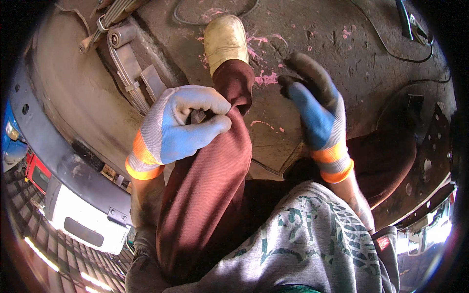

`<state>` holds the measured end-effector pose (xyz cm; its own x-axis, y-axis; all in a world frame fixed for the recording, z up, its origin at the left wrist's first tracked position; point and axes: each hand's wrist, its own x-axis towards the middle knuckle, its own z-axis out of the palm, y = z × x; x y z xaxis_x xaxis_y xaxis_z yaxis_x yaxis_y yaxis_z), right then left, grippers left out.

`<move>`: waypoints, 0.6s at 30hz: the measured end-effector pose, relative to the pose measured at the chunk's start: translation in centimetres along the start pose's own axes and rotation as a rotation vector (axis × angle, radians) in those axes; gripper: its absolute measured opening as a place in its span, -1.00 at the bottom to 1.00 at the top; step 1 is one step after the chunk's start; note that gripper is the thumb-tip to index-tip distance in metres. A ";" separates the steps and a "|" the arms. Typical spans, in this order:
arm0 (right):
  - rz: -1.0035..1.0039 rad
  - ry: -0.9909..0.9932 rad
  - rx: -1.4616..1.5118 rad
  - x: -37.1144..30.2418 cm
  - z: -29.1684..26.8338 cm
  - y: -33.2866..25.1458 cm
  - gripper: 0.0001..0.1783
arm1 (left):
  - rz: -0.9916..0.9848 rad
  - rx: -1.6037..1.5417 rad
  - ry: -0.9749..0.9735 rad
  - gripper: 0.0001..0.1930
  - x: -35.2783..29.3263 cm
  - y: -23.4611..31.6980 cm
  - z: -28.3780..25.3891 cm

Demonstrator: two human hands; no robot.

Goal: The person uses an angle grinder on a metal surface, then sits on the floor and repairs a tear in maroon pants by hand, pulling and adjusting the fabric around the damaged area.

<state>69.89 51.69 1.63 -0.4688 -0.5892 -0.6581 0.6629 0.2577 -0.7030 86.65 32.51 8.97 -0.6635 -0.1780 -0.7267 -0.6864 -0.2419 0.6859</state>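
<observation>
Pink-stained floor (312, 29) | dark piece (198, 116) inside curled left hand (172, 122) | right hand (320, 115) apart

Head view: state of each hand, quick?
Left hand: closed around a small dark piece, kind unclear.
Right hand: open, nothing seen in it.

Open floor (303, 29) lies ahead of the right hand (315, 107); a trousered leg (205, 180) bars leftward.
</observation>
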 end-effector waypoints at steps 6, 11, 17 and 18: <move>-0.121 -0.314 -0.163 -2.8 2.2 -0.9 -0.86 | -0.033 -0.039 0.002 -0.91 0.1 -0.3 0.3; -0.170 -0.235 -0.144 -2.8 3.4 -0.8 -0.81 | -0.040 0.029 -0.013 -0.89 0.6 0.9 0.6; -0.038 -0.149 -0.052 -3.4 4.5 -0.7 -0.77 | 0.013 0.105 -0.031 -0.88 0.8 1.4 0.8; -0.101 -0.147 -0.085 -3.2 4.5 -0.3 -0.79 | -0.022 0.112 -0.035 -0.87 0.8 1.7 0.8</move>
<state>73.78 50.05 5.15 -0.4358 -0.7196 -0.5405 0.5623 0.2513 -0.7879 84.73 32.70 9.61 -0.6563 -0.1396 -0.7415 -0.7288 -0.1372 0.6709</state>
